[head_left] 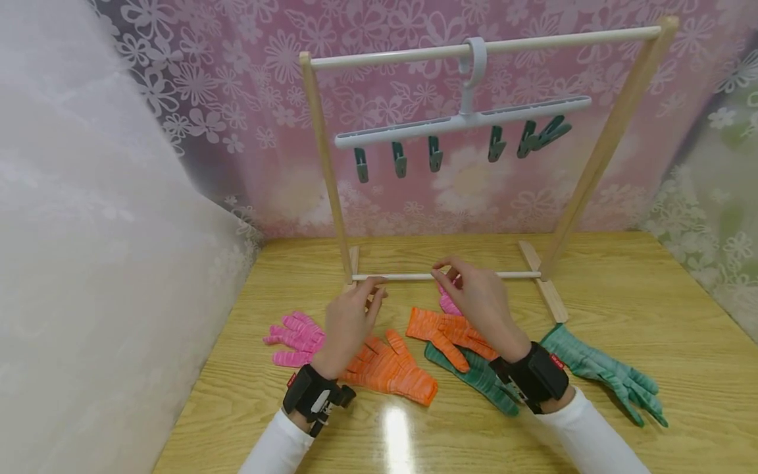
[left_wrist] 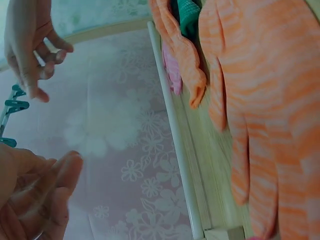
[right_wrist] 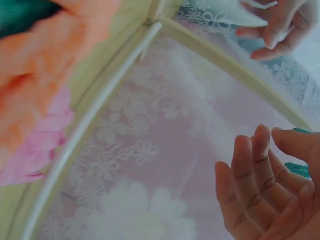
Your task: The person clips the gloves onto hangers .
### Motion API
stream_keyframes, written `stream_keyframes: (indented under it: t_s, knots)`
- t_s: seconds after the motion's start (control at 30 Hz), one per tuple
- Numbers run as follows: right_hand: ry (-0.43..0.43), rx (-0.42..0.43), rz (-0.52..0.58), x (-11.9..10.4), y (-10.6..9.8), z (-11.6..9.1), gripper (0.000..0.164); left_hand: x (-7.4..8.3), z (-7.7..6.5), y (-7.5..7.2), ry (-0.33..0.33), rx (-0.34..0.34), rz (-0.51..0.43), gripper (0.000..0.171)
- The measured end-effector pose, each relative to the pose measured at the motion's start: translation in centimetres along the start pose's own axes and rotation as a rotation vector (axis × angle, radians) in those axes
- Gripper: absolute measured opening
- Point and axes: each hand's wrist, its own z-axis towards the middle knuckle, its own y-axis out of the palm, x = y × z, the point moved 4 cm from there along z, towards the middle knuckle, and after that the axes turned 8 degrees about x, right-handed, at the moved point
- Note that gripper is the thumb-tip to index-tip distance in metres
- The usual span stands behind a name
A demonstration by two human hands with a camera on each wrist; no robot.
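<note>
My left hand (head_left: 349,322) hovers over the gloves with its fingers loosely bent and nothing in it. Partly beneath it lie a pink glove (head_left: 296,338) and an orange glove (head_left: 391,372). To its right, my right hand (head_left: 482,299) is raised in front of the rack's lower bar, fingers loosely curved around nothing. Below that hand are a second orange glove (head_left: 428,324) and a green glove (head_left: 482,380) partly under it. Another pink glove (head_left: 447,301) is mostly hidden there. A second green glove (head_left: 610,370) lies farther right, beyond the right wrist.
Behind the gloves stands a wooden rack (head_left: 604,141) with white bars. A white hanger (head_left: 408,130) hooks over its top bar, with several green clips (head_left: 435,155) hanging along it. Flowered curtains (head_left: 237,99) surround the wooden table (head_left: 237,421).
</note>
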Motion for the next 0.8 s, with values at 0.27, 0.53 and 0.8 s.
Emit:
stream_keyframes:
  t_s: [0.27,0.53,0.8]
  knots:
    - [-0.039,0.043,-0.049,8.3,11.3,3.2,0.041,-1.7,-0.7,-1.3,-0.045,0.006,0.029,0.024]
    - [-0.008,-0.029,0.212,-4.3,2.8,8.1,0.055,-3.5,-0.8,-3.2,-0.090,0.028,0.029,0.022]
    - [0.011,-0.067,0.327,-7.8,2.2,12.1,0.062,-5.2,-1.3,-5.2,-0.126,0.068,0.039,0.019]
